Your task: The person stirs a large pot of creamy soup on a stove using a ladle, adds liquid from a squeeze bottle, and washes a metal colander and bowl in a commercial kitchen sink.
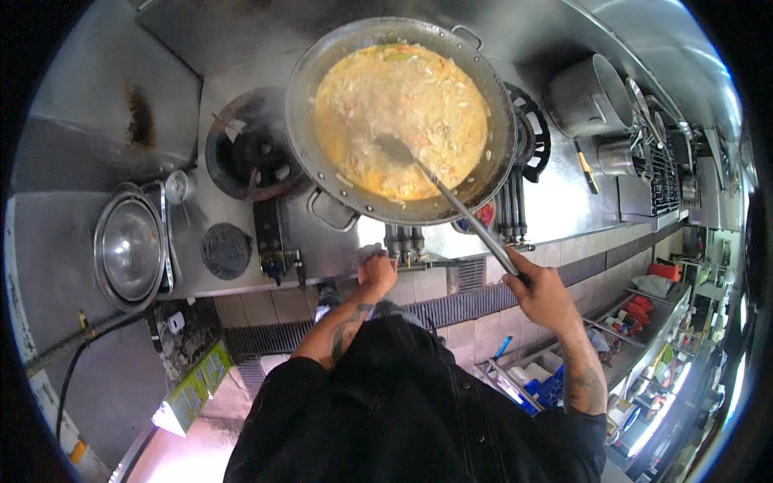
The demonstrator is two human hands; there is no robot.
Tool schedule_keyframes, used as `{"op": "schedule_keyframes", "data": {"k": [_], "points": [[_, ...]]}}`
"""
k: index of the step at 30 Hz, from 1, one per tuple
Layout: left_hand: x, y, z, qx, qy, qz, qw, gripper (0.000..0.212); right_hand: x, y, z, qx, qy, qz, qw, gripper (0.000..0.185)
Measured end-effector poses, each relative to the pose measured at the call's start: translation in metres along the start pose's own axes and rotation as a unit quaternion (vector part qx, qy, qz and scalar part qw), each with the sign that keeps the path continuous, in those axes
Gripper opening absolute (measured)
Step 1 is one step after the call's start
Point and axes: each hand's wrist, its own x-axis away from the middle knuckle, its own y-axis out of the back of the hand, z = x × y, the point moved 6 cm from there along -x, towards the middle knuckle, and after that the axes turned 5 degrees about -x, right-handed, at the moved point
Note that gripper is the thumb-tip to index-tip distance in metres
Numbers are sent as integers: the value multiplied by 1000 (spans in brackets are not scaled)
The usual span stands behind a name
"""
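A wide metal pan (294,130) with loop handles stands over the stove, filled with a steaming yellowish stew (447,102) with chopped pieces. My right hand (537,293) grips the handle end of a long metal ladle (462,208); its bowl is partly sunk in the stew near the middle of the pan. My left hand (377,271) is at the counter's front edge, close to the burner valves (404,244) and below the pan's near handle. Its fingers are bent, and whether they hold a valve is not clear.
Left of the pan is a burner (259,145), with metal bowls (130,250) and a dark round disc (226,250) nearer the edge. To the right stand a large stockpot (589,99), a yellow-handled tool (586,172) and a smaller pot (616,156).
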Motion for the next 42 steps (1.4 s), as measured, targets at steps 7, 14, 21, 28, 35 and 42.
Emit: {"op": "schedule_keyframes", "data": {"k": [7, 14, 21, 28, 35, 42], "points": [[-7, 2, -1, -40, -69, -30, 996, 35, -56, 12, -24, 153, -27, -62, 986, 42], [-8, -2, -7, -50, -112, -55, 991, 32, -86, 52, -45, 232, -72, -83, 967, 45], [-11, -8, -7, -70, -119, -61, 988, 27, -16, 79, -14, 58, -51, -129, 989, 42], [-10, -24, -12, -74, -146, -6, 987, 22, 17, 61, -21, -83, -107, -158, 978, 43], [-8, 6, -21, -177, -290, -105, 935, 17, 22, 49, -34, -59, -79, -140, 985, 43], [-10, 6, -68, -152, -510, -86, 842, 11, 26, 40, -42, -63, -106, -125, 984, 42]]}}
